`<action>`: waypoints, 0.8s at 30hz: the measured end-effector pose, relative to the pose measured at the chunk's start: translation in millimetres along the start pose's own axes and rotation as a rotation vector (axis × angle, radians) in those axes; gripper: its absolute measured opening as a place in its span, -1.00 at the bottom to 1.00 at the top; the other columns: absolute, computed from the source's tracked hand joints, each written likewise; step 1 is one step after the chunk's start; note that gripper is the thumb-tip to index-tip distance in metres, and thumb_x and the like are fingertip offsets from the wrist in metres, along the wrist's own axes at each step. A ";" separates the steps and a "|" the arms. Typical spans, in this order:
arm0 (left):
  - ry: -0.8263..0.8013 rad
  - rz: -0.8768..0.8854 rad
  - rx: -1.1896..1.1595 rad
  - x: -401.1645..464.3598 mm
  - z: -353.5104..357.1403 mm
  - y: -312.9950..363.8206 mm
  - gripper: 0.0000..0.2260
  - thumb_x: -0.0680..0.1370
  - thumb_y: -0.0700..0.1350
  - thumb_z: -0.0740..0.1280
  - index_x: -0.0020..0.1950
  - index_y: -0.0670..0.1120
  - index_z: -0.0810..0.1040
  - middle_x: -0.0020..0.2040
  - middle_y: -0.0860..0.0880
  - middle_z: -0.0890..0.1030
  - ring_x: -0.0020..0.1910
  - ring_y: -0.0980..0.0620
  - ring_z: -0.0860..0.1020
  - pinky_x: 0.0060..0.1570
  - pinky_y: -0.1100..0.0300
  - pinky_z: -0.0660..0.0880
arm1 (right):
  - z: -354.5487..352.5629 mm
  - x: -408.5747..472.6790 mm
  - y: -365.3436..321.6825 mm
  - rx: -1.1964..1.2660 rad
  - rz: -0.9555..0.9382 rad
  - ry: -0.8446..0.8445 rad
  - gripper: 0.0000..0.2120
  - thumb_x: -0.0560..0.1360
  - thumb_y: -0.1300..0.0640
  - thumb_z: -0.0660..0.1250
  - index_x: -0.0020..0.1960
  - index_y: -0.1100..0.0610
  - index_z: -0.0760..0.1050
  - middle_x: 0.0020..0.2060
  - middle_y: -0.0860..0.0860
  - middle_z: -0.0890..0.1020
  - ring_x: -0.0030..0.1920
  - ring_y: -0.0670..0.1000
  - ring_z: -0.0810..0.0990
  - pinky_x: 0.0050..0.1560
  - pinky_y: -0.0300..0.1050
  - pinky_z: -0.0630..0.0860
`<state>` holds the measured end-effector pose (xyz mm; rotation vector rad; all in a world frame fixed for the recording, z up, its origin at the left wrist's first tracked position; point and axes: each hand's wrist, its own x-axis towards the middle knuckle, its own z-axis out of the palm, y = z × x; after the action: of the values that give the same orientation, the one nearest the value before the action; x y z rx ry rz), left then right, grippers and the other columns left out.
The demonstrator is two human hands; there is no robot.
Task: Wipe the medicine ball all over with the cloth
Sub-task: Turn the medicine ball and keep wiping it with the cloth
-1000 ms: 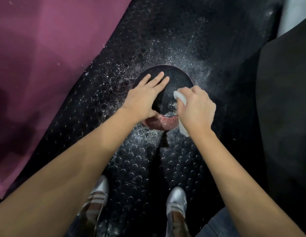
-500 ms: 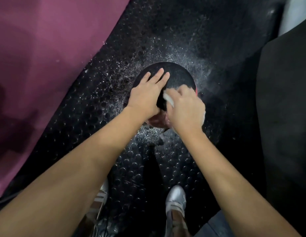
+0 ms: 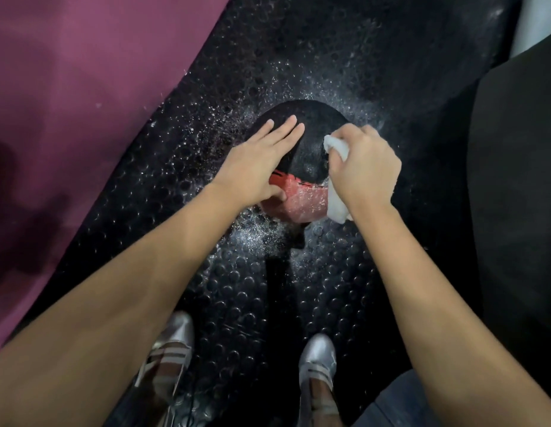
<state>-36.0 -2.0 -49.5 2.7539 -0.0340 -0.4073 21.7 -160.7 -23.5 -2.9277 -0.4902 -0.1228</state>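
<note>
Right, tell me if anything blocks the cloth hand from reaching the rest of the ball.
Only the left hand, resting flat on the medicine ball, covers its left side. The right hand already presses the cloth against the ball's right side.

Single view only, worn on the person's head. It looked steeply down and slightly forward from standing height. Both forearms entered from the bottom corners and converged on the medicine ball (image 3: 305, 143) near frame centre, on the studded black floor mat (image 3: 243, 291). Silver shoes (image 3: 318, 362) sat at the bottom edge. Wide-angle lens bent the maroon surface (image 3: 77, 97) at left.
</note>
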 end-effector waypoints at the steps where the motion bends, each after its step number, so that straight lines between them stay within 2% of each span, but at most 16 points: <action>1: 0.008 -0.005 0.011 2.0 0.0 2.7 0.05 0.36 0.10 0.52 0.59 0.07 -0.16 0.59 0.15 -0.14 0.58 0.01 -0.05 0.32 -0.07 0.42 | 0.5 0.3 -1.9 0.005 0.001 0.021 -0.80 0.52 0.15 0.23 0.09 0.09 0.55 -0.02 0.09 0.56 -0.04 0.16 0.53 -0.23 -0.10 0.27; 7: 0.029 -0.071 -0.034 1.2 4.0 5.0 0.05 0.37 0.08 0.53 0.60 0.05 -0.16 0.59 0.14 -0.13 0.57 0.00 -0.02 0.34 -0.05 0.37 | 20.5 -43.9 0.2 -0.021 -0.192 0.130 -0.88 0.38 0.20 0.38 -0.09 0.11 0.62 -0.26 0.08 0.56 -0.33 0.12 0.52 -0.42 -0.14 0.35; 11: 0.042 -0.086 -0.027 2.1 3.9 9.2 0.04 0.37 0.07 0.53 0.60 0.04 -0.15 0.60 0.13 -0.13 0.58 -0.02 -0.02 0.34 -0.03 0.36 | 21.1 -35.5 -5.8 -0.006 -0.072 0.243 -0.90 0.34 0.22 0.39 -0.15 0.09 0.62 -0.29 0.06 0.55 -0.35 0.09 0.50 -0.42 -0.21 0.22; 15: 0.048 -0.101 -0.051 -0.2 4.2 6.5 0.04 0.37 0.05 0.53 0.60 0.04 -0.14 0.60 0.12 -0.12 0.57 -0.02 -0.01 0.38 -0.03 0.36 | 30.5 -45.9 -2.6 -0.068 -0.235 0.227 -0.88 0.35 0.22 0.41 -0.11 0.10 0.62 -0.28 0.07 0.55 -0.34 0.10 0.51 -0.42 -0.14 0.33; 20: 0.062 -0.108 -0.038 -2.2 9.4 15.2 -0.01 0.43 -0.02 0.51 0.60 0.03 -0.17 0.60 0.12 -0.14 0.58 -0.03 -0.04 0.31 0.04 0.40 | 26.2 -33.6 -8.8 -0.025 -0.143 0.302 -0.87 0.37 0.19 0.31 -0.15 0.10 0.63 -0.30 0.07 0.55 -0.36 0.10 0.51 -0.41 -0.18 0.30; 22: 0.065 -0.119 -0.031 -2.1 8.6 15.4 -0.03 0.45 -0.09 0.50 0.60 0.03 -0.16 0.60 0.12 -0.14 0.58 -0.03 -0.03 0.30 0.04 0.41 | 29.9 -34.6 -17.1 -0.066 -0.204 0.285 -0.90 0.39 0.20 0.33 -0.14 0.12 0.61 -0.28 0.08 0.54 -0.33 0.11 0.51 -0.41 -0.10 0.40; 24: 0.066 -0.131 -0.033 -3.3 9.3 13.3 -0.03 0.45 -0.07 0.50 0.60 0.03 -0.16 0.60 0.13 -0.14 0.58 -0.02 -0.03 0.29 0.02 0.41 | 34.8 -46.7 -7.5 -0.139 -0.303 0.263 -0.90 0.39 0.18 0.40 -0.09 0.12 0.60 -0.25 0.08 0.55 -0.30 0.11 0.51 -0.39 -0.09 0.41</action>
<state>-41.5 -17.4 -52.3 2.7433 0.1684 -0.3471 -23.0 -162.2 -61.6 -2.8826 -0.9069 -0.5934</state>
